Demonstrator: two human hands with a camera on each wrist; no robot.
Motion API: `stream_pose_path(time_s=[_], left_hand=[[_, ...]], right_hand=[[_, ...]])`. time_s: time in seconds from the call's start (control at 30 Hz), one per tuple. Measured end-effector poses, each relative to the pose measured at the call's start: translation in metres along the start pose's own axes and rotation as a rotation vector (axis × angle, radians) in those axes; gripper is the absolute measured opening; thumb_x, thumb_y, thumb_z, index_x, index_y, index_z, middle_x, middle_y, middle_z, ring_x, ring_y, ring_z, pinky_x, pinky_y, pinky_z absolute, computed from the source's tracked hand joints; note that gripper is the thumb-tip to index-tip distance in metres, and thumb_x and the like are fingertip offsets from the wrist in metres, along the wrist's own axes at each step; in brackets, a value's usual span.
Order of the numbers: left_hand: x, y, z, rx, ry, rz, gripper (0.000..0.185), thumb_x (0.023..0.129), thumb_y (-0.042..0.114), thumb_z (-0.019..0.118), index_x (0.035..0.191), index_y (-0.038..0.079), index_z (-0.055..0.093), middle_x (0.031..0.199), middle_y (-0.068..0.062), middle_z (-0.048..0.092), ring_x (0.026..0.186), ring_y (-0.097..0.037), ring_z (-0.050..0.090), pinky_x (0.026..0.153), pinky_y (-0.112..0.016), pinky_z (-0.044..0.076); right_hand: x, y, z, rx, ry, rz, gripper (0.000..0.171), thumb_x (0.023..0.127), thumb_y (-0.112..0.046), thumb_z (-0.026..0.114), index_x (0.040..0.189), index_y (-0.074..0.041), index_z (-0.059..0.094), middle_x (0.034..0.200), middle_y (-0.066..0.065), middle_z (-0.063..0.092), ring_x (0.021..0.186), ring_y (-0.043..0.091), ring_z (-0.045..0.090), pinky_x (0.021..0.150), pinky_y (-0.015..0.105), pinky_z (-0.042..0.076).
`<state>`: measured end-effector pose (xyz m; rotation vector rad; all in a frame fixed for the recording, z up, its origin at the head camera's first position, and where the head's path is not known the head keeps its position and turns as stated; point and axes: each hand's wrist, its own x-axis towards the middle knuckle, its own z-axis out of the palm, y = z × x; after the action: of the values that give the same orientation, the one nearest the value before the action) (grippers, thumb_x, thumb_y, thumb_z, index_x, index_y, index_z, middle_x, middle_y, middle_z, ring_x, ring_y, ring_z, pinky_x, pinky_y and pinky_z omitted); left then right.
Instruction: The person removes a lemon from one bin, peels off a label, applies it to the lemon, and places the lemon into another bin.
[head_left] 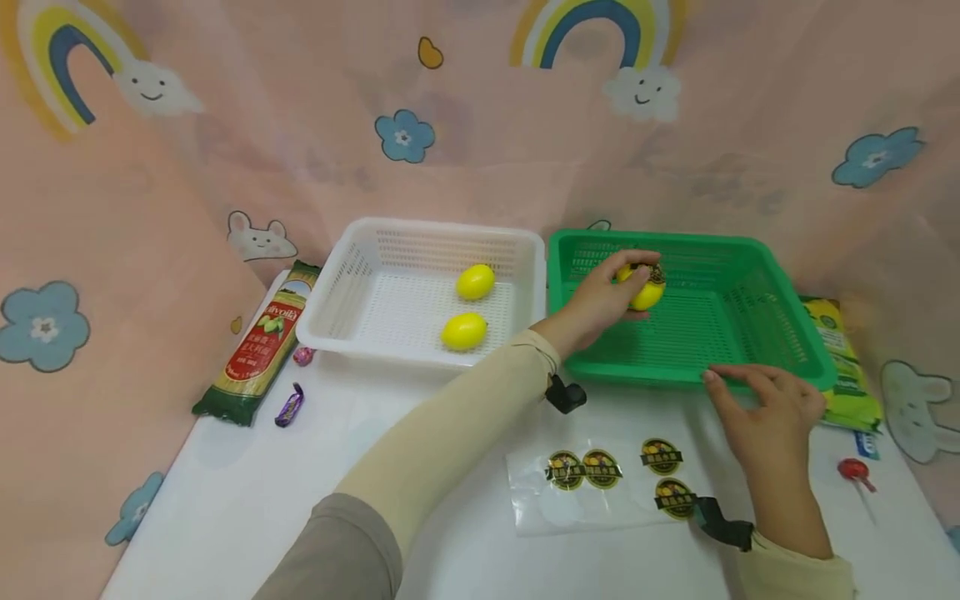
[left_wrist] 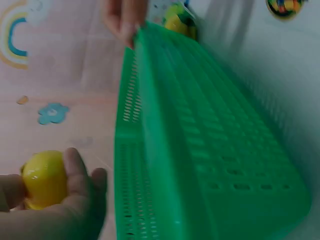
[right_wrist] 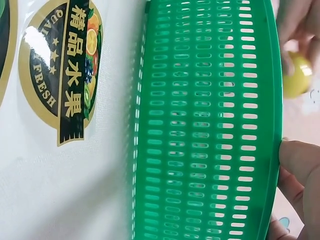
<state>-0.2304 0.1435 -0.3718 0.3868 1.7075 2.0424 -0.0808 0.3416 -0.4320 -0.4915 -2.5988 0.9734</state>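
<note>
My left hand (head_left: 626, 279) grips a yellow lemon (head_left: 647, 287) that carries a dark round sticker, holding it above the floor of the green basket (head_left: 780, 333). In the left wrist view the lemon (left_wrist: 44, 179) sits between my thumb and fingers (left_wrist: 75, 195), beside the green basket (left_wrist: 200, 150). My right hand (head_left: 738, 385) rests with fairly straight fingers on the basket's near rim. In the right wrist view the fingertips (right_wrist: 300, 160) touch the rim of the basket (right_wrist: 200, 125). A white basket (head_left: 352, 275) to the left holds two plain lemons (head_left: 476, 282) (head_left: 464, 331).
A clear sheet (head_left: 540, 508) with several round fruit stickers (head_left: 661, 456) lies on the white table in front of me. A pasta packet (head_left: 262, 346) and two wrapped sweets (head_left: 289, 406) lie at the left. A yellow-green packet (head_left: 843, 367) and a red lollipop (head_left: 853, 469) lie at the right.
</note>
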Motion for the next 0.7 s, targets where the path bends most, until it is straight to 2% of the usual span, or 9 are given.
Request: stream_pose_path(time_s=[0.1,0.23,0.33,0.43,0.5,0.6,0.7], left_hand=[[0.012,-0.012,-0.005,0.035,0.013,-0.075,0.032,0.112,0.019,0.054,0.142,0.018,0.065,0.121,0.004,0.059,0.098,-0.015,0.062,0.088,-0.036,0.062],[0.017,-0.026,-0.012,0.039,0.01,-0.144,0.032,0.11,0.017,0.06,0.141,0.018,0.066,0.119,0.002,0.059,0.097,-0.016,0.062,0.092,-0.043,0.061],[0.018,-0.03,-0.011,0.068,-0.004,-0.194,0.034,0.107,0.02,0.066,0.141,0.021,0.067,0.137,-0.004,0.057,0.109,-0.022,0.065,0.091,-0.045,0.061],[0.02,-0.031,-0.007,0.131,-0.016,-0.243,0.035,0.106,0.024,0.068,0.141,0.024,0.066,0.16,-0.013,0.042,0.129,-0.031,0.059,0.092,-0.048,0.061],[0.02,-0.031,-0.004,0.163,-0.021,-0.265,0.036,0.107,0.026,0.067,0.143,0.022,0.064,0.166,-0.014,0.034,0.136,-0.035,0.055,0.092,-0.047,0.061],[0.017,-0.03,-0.002,0.204,-0.021,-0.271,0.037,0.108,0.028,0.065,0.144,0.018,0.063,0.155,-0.013,0.046,0.133,-0.037,0.058,0.096,-0.047,0.059],[0.012,-0.029,-0.001,0.227,-0.048,-0.247,0.036,0.109,0.028,0.063,0.143,0.016,0.063,0.137,-0.006,0.061,0.124,-0.036,0.064,0.098,-0.047,0.058]], right_hand=[[0.0,-0.002,0.003,0.012,-0.022,-0.01,0.037,0.106,-0.03,0.067,0.128,-0.001,0.074,0.145,0.023,0.05,0.149,0.041,0.013,0.111,0.071,0.02],[0.0,-0.005,0.004,0.005,-0.032,-0.018,0.036,0.106,-0.03,0.068,0.128,-0.002,0.074,0.145,0.023,0.05,0.147,0.042,0.014,0.108,0.071,0.022],[0.0,-0.003,0.003,-0.003,-0.009,-0.046,0.032,0.105,-0.026,0.07,0.124,-0.001,0.075,0.142,0.023,0.051,0.145,0.044,0.018,0.109,0.07,0.02],[0.0,0.0,0.0,-0.01,0.015,-0.067,0.029,0.104,-0.023,0.071,0.122,0.0,0.075,0.139,0.025,0.053,0.143,0.046,0.021,0.109,0.07,0.018],[0.001,0.002,-0.001,-0.012,0.026,-0.068,0.028,0.103,-0.021,0.072,0.121,0.0,0.076,0.138,0.025,0.053,0.143,0.046,0.021,0.11,0.069,0.017],[0.001,0.0,-0.002,-0.013,0.011,-0.039,0.03,0.104,-0.023,0.071,0.123,0.0,0.075,0.14,0.024,0.052,0.144,0.045,0.019,0.11,0.07,0.018],[0.001,0.0,-0.003,-0.019,-0.004,-0.018,0.032,0.105,-0.026,0.069,0.124,0.0,0.074,0.142,0.024,0.05,0.146,0.044,0.017,0.11,0.071,0.018]])
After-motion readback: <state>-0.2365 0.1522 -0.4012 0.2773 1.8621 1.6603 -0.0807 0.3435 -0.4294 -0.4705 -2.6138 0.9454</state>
